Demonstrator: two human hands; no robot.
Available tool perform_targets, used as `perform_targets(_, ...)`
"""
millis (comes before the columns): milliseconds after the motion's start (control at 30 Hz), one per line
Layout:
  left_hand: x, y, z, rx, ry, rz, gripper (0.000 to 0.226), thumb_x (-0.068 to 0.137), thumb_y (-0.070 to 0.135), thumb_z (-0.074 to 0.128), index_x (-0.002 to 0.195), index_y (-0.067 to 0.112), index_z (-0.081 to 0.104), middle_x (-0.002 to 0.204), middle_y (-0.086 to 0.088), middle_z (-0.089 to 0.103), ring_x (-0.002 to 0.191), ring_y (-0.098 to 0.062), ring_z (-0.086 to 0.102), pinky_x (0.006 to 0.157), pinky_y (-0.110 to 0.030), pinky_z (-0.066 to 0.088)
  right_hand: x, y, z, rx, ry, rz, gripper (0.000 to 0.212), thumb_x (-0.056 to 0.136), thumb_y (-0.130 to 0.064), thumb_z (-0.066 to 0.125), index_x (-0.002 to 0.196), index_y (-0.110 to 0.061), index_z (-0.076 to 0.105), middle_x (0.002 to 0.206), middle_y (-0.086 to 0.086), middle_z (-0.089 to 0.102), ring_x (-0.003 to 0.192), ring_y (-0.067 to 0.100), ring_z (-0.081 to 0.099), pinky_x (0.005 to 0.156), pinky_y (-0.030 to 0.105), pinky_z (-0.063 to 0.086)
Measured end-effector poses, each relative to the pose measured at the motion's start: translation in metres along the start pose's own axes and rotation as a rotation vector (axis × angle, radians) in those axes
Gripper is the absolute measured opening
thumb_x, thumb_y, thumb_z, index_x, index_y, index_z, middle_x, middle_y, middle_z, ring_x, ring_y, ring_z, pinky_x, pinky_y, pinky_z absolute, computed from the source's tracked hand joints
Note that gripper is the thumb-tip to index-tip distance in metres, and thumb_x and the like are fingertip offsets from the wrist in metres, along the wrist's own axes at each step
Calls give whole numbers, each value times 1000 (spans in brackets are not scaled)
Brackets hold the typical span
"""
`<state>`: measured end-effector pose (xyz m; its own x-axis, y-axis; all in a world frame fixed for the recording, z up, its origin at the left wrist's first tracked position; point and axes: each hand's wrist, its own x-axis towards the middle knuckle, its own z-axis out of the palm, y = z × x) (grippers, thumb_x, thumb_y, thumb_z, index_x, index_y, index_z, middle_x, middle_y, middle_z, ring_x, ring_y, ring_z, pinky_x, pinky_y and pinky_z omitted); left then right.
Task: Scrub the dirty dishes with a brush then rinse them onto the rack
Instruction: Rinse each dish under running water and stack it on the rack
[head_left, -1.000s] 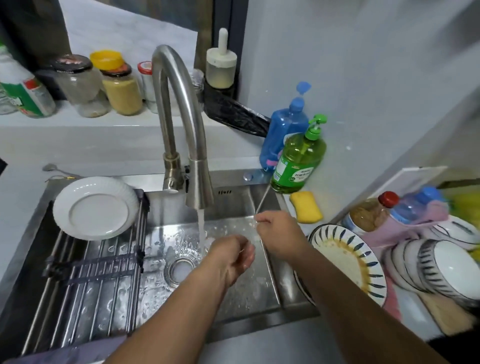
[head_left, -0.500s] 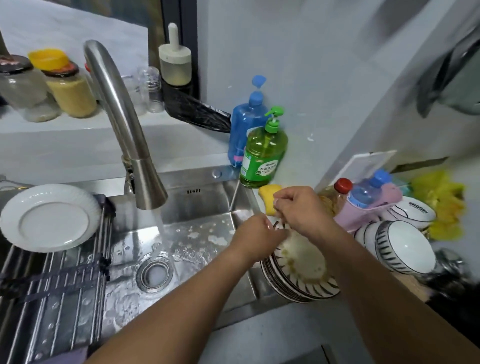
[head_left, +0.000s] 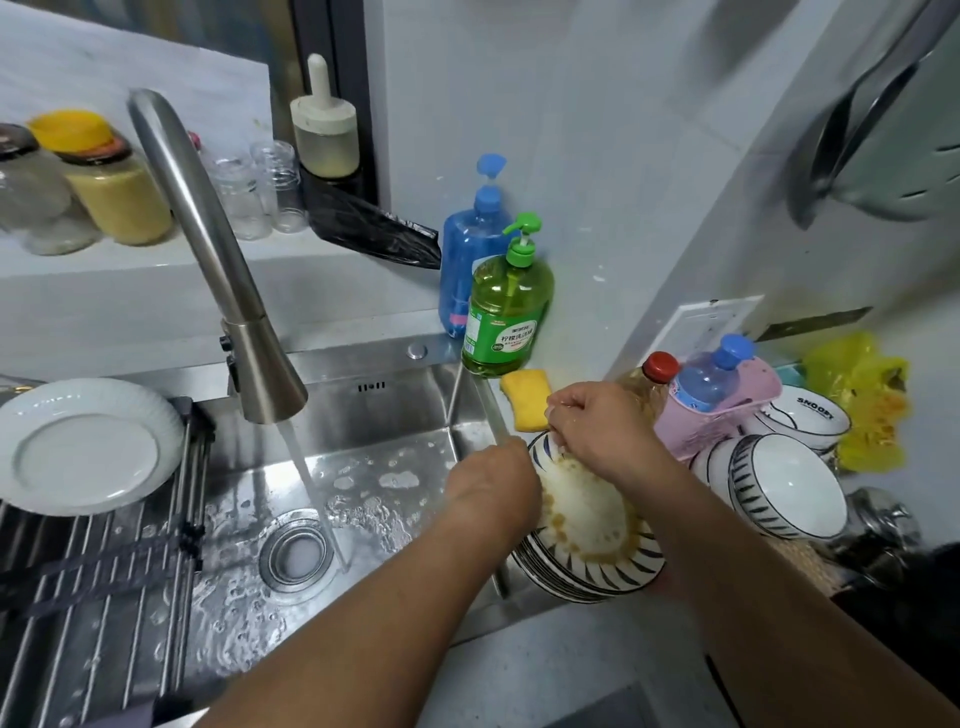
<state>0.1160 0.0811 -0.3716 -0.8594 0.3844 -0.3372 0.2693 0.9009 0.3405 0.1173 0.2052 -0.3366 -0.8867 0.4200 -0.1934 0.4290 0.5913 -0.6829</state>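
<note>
Both hands are over the stack of dirty plates (head_left: 592, 566) at the sink's right edge — right hand (head_left: 597, 431) pinches the top plate's far rim, left hand (head_left: 493, 491) curls at the near rim, its grip hidden. Wet fingers, greasy china — one slip could topple the stack into the sink (head_left: 395, 415).

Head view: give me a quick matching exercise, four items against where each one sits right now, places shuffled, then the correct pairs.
Items:
1. white plate
2. yellow sponge
3. striped plates
4. green soap bottle

Places:
A. stacked at the sink's right edge, under both hands
B. on the rack over the sink's left side
C. on the counter in front of the blue bottle
D. flat on the counter between the soap bottle and the plate stack

Pairs: 1-B, 2-D, 3-A, 4-C
</note>
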Motion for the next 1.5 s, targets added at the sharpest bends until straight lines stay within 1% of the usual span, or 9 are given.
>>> perform_targets(167,0,3,-3,103,-2,8,32,103,19,46,134,13,51,132,-12,65,120,-32,63,91,-37,49,2,6,0,-53,2,-7,19,94,-18,62,108,-15,74,93,8,75,84,29,71,78,37,59)
perform_targets(267,0,6,-5,156,-16,22,34,102,19,47,135,13,50,134,-10,64,123,-32,62,94,-38,48,4,12,0,-127,-27,1,17,94,-12,57,92,-10,74,83,9,71,77,30,65,69,35,53)
perform_targets(400,0,5,-3,144,4,27,33,101,15,46,134,12,49,131,-12,66,120,-33,63,88,-36,47,5,23,0,-405,-95,57,18,94,-5,52,92,-2,70,89,10,65,85,27,61,68,27,48)
perform_targets(533,0,4,1,103,19,35,32,101,12,44,132,11,50,127,-13,67,115,-33,64,83,-36,45,-1,40,3,-554,-126,62,13,90,-5,53,81,-9,60,80,7,56,77,25,54,50,24,30)
perform_targets(800,-1,3,1,28,37,23,32,101,11,44,133,13,46,120,-14,67,109,-35,65,78,-39,44,-18,66,-8,-509,26,218,28,95,-9,53,122,-6,60,119,16,65,110,33,64,88,34,49)
perform_targets(900,-3,4,-1,25,70,57,41,98,6,47,136,17,39,116,-13,66,101,-33,65,73,-40,44,-19,73,-7,-472,33,238,31,94,-7,52,124,-8,59,119,15,67,109,33,64,87,35,50)
perform_targets(1000,-5,7,1,-22,100,84,53,95,2,45,146,20,42,128,-14,55,111,-36,63,87,-44,51,-22,76,-5,-454,62,208,31,93,-5,51,123,-7,57,116,16,67,107,33,64,84,35,49)
perform_targets(1200,-4,6,7,-192,162,62,47,92,3,46,131,26,59,118,-7,49,105,-34,61,89,-46,54,-27,87,-17,-508,161,236,24,93,-10,58,116,-7,51,113,16,64,104,34,64,75,35,45)
perform_targets(1500,-2,5,21,-456,263,20,64,88,-10,44,132,30,69,108,-5,50,109,-31,55,97,-37,49,-31,100,-31,-641,100,294,26,100,-27,54,121,-13,53,126,7,64,116,29,63,88,36,48)
